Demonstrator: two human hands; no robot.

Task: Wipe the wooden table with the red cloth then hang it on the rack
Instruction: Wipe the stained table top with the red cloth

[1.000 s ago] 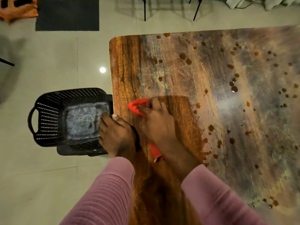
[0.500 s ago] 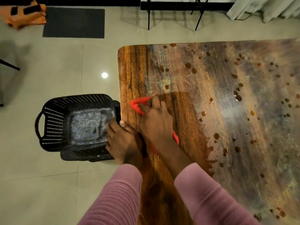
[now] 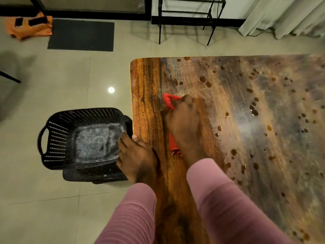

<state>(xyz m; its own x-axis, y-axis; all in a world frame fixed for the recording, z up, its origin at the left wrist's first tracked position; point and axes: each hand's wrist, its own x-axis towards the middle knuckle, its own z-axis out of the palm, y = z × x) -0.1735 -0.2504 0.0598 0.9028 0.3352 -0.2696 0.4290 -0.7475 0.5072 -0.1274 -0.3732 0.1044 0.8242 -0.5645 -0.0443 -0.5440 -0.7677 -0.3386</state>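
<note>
The wooden table (image 3: pixel 246 106) fills the right half of the view, spotted with brown droplets and dull smears. The red cloth (image 3: pixel 168 101) lies on its left part, bunched under my right hand (image 3: pixel 184 125), which presses it flat against the wood. One red end shows beyond my fingertips and another by my wrist. My left hand (image 3: pixel 138 155) rests on the table's left edge with its fingers hanging over the side, holding nothing. A black metal rack (image 3: pixel 186 14) stands on the floor beyond the table's far edge.
A black perforated basket (image 3: pixel 82 138) sits on a black stool just left of the table, under my left fingers. A dark mat (image 3: pixel 80 36) and an orange bundle (image 3: pixel 29 26) lie on the tiled floor at the far left. Curtains (image 3: pixel 284 16) hang at the top right.
My right hand has slid the red cloth away from me and a little to the right on the table. My left hand has stayed on the table's edge.
</note>
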